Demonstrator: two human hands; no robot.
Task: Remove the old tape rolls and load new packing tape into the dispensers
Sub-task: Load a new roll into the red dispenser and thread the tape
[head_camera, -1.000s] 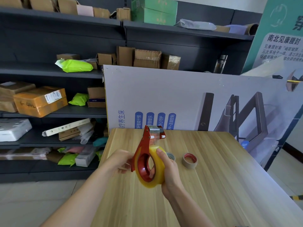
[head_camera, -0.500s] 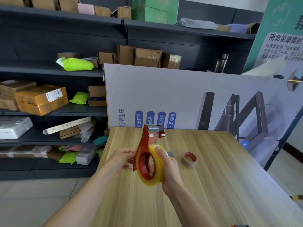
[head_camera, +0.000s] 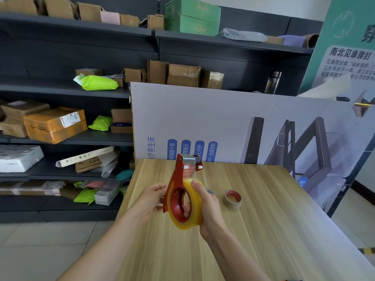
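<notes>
In the head view, a person is holding a red tape dispenser (head_camera: 177, 185) upright at lower centre of the frame, above the near left part of the pale wood-grain table (head_camera: 274, 230). A thick, yellowish, translucent tape roll (head_camera: 195, 219) is sitting on the dispenser's red hub, and a strip of clear tape is running up from it to the roller and the two white pegs at the dispenser's top. The right hand (head_camera: 209, 207) is grasping the tape roll, its thumb lying over the upper rim and its fingers (head_camera: 187, 207) curling through the hub opening. The left hand (head_camera: 150, 199) is gripping the dispenser's left edge near the handle with bent fingers. A small brown tape roll (head_camera: 233, 199) with a red-printed core is lying flat on the table just right of the right hand, and a grey roll (head_camera: 210, 192) is peeking out behind that hand. A white poster board (head_camera: 213, 118) is leaning along the table's far edge, showing "养生床" in blue and blue pills, one reading "语音控制". At upper right a green banner (head_camera: 349, 37) is showing "南北见康腰封". At left, dark shelves (head_camera: 60, 47) are carrying boxes, and an orange parcel (head_camera: 54, 124) is wearing a white shipping label too small to read.
</notes>
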